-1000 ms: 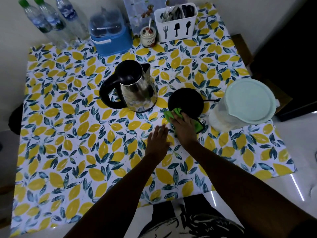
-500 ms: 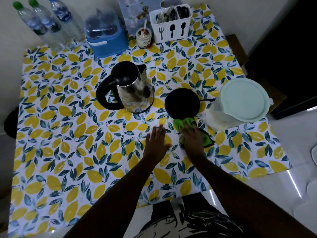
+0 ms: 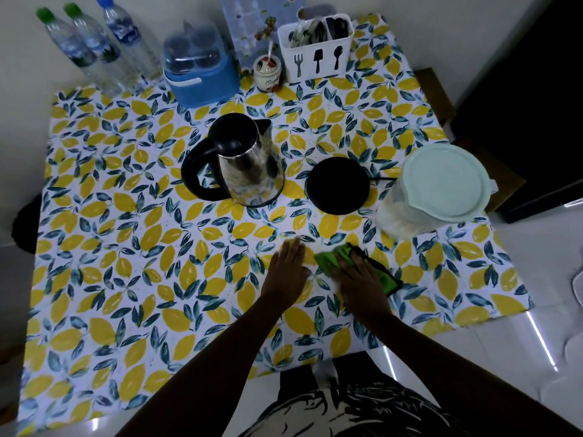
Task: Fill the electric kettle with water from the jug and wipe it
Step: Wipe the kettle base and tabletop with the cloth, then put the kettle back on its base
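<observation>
A steel electric kettle (image 3: 249, 171) with a black lid and handle stands on the lemon-print tablecloth (image 3: 126, 247), off its round black base (image 3: 338, 186) to the right. A clear jug (image 3: 435, 190) with a pale green lid stands right of the base. My right hand (image 3: 362, 279) presses flat on a green cloth (image 3: 328, 261) lying on the table in front of the base. My left hand (image 3: 288, 266) rests flat on the table just left of the cloth, fingers together, holding nothing.
Along the back wall stand three water bottles (image 3: 94, 48), a blue box with a clear lid (image 3: 202, 70), a small ceramic jar (image 3: 267, 74) and a white cutlery holder (image 3: 317, 48). The base's cord (image 3: 383, 179) runs toward the jug. The table's right edge lies just past the jug.
My right hand has slid the green cloth off the black base and toward me across the tablecloth. My left hand has stayed flat in about the same place.
</observation>
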